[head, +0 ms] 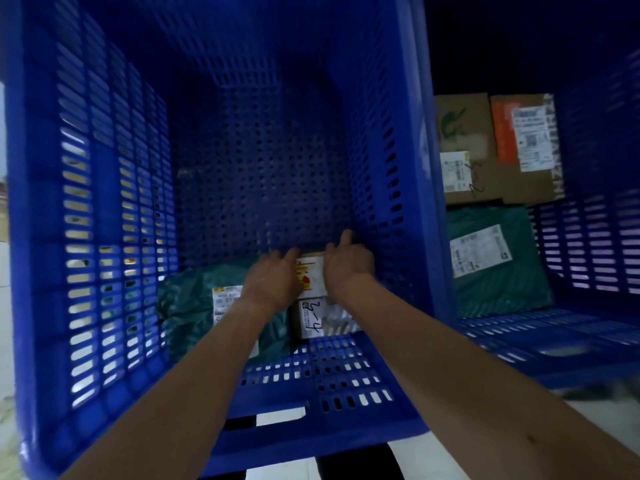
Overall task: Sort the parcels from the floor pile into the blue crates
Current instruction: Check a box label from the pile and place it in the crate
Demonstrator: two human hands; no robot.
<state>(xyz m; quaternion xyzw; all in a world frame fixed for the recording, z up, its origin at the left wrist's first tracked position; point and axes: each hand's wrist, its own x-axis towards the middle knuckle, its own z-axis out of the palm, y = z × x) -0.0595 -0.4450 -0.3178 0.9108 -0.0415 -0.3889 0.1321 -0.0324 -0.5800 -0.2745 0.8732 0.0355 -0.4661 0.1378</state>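
Left hand (273,276), right hand (349,265) hold small box (310,276) in blue crate (104,202), beside green bag (187,301).

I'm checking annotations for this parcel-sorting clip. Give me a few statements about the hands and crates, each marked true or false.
1. The left hand and right hand together hold a small box inside the near crate. True.
2. That small box is the only parcel in the near crate. False: a green bag and a hand-marked box lie in it too.
3. The green bag lies on the left-hand side of the small box. True.
4. The other crate holds only cardboard boxes. False: a second green bag with a white label lies there as well.
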